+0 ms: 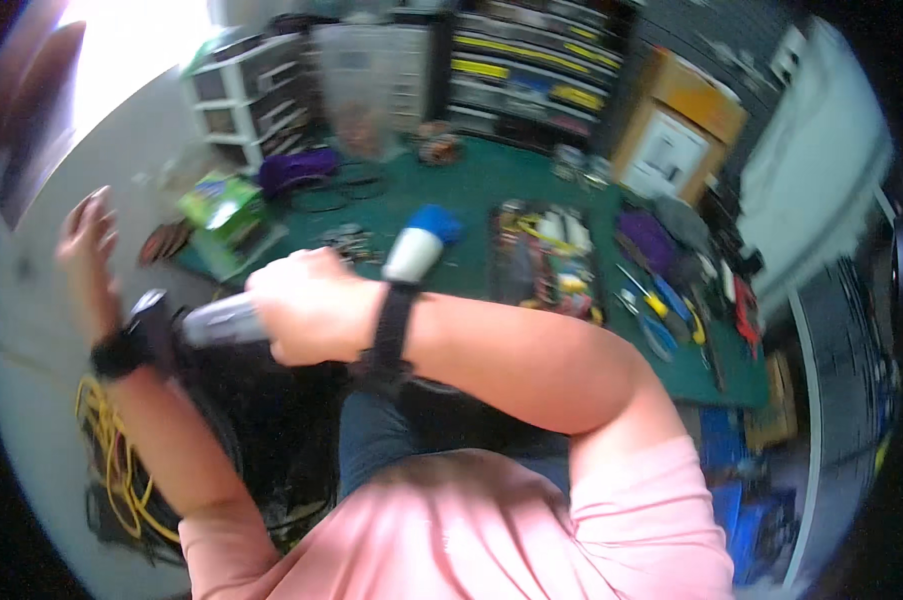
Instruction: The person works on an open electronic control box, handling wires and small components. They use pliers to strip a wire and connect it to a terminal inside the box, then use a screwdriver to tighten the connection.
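Observation:
My right hand [311, 305] reaches across to the left, its fingers wrapped round a grey, tube-shaped object [226, 322]. Blur hides exactly what kind of object it is; its far end lies close to my left wrist. My left hand [89, 245] is raised at the far left, fingers stretched out, with nothing visible in it. Both wrists wear black bands. Just beyond my right wrist is a white object with a blue end [419, 247], partly hidden by the band. Small metal parts [349, 242] lie on the green bench behind my right hand.
The green bench [461, 275] holds a tray of assorted small items [543, 255], pliers and screwdrivers [661, 305], a green package [221, 215] and purple cloth [296, 170]. Drawer units [251, 100] and a cardboard box [681, 130] stand behind. A yellow cord [121, 470] hangs at lower left.

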`<state>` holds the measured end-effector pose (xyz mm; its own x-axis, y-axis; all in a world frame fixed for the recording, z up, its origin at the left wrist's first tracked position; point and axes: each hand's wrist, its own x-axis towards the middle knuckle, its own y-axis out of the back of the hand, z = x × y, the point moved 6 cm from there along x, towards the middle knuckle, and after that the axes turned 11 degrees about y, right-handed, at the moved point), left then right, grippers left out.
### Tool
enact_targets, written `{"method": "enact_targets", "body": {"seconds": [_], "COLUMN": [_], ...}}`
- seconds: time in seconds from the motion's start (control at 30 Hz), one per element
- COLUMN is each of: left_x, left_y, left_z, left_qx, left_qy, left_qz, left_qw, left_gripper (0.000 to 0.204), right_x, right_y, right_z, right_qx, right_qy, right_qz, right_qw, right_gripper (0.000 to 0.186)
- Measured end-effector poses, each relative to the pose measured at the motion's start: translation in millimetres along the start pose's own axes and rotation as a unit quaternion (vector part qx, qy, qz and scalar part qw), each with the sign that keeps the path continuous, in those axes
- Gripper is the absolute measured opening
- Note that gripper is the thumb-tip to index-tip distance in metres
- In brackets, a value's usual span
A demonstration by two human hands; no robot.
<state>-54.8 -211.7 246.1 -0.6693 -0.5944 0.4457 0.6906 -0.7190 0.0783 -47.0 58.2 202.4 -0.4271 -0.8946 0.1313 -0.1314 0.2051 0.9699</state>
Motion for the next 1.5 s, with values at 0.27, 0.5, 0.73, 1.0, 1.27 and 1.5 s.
{"method": "enact_targets", "body": {"seconds": [0.27,0.5,0.73,1.0,1.27,1.5], "left_x": [-66,-121,-260,-427,-516,-545], "left_y": [5,-33,-237,-372,-465,-484], "left_z": [59,52,167,249,201,176], "left_qx": [0.021,-0.011,0.014,0.106,0.265,0.263], "left_qy": [-0.168,-0.193,-0.21,-0.573,-0.606,-0.622], "left_qz": [-0.136,-0.053,-0.397,-0.439,-0.433,-0.439], "left_qw": [0.976,0.98,0.893,0.684,0.612,0.592], "left_gripper": [0.038,0.03,0.017,0.033,0.028,0.027], "right_x": [-111,-268,-444,-572,-602,-617], "right_y": [55,121,128,65,2,5], "right_z": [-11,-18,-3,23,66,77], "right_qx": [0.031,-0.133,-0.397,-0.389,-0.327,-0.346], "right_qy": [-0.009,-0.063,-0.196,-0.302,-0.317,-0.341], "right_qz": [0.114,0.314,0.291,0.202,0.19,0.146], "right_qw": [0.993,0.938,0.848,0.846,0.87,0.862], "right_gripper": [0.031,0.037,0.05,0.066,0.063,0.06]}}
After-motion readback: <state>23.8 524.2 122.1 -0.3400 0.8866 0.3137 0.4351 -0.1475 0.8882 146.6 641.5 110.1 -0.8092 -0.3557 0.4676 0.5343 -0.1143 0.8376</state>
